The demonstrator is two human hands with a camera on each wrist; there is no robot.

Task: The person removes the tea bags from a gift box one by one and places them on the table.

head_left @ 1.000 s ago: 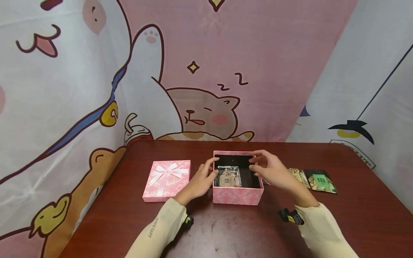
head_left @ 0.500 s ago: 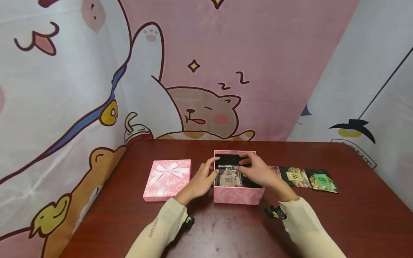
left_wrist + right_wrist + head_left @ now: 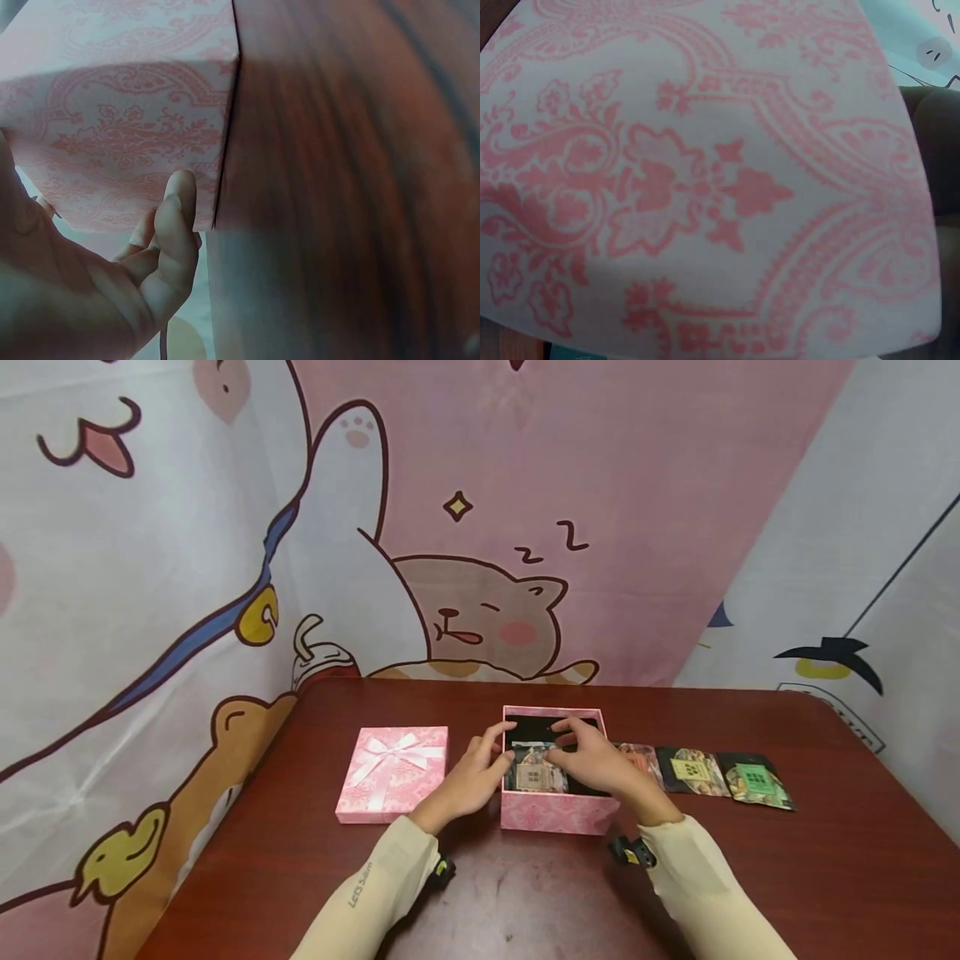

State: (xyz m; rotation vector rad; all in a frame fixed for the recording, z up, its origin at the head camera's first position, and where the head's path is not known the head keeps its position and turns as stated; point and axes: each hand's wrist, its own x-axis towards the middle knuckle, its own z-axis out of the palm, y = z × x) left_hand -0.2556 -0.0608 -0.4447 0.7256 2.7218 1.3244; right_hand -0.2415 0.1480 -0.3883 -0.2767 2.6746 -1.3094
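Observation:
A pink patterned gift box (image 3: 558, 814) with a black inside stands uncovered mid-table. My left hand (image 3: 468, 781) grips its left wall, with index finger and thumb tips over the rim; in the left wrist view fingers (image 3: 176, 217) lie against the outside of the box (image 3: 135, 135). A food packet (image 3: 534, 777) with a beige label lies inside, on the left. Reaching over the right wall, my right hand (image 3: 596, 764) has its thumb at the packet's upper right and its index finger apart, further back. Its other fingers are hidden. Box wall (image 3: 697, 187) fills most of the right wrist view.
The box's lid (image 3: 393, 772), pink with a white ribbon bow, lies left of the box. To the right, a row of packets lies on the brown table (image 3: 510, 902): one with a red label (image 3: 641, 762), one yellow (image 3: 692, 770), one green (image 3: 756, 779). A cartoon cloth hangs behind.
My right hand has moved left from the box's right wall to above the packet inside. The red-labelled packet has come into view beside it. My left hand stays on the left wall.

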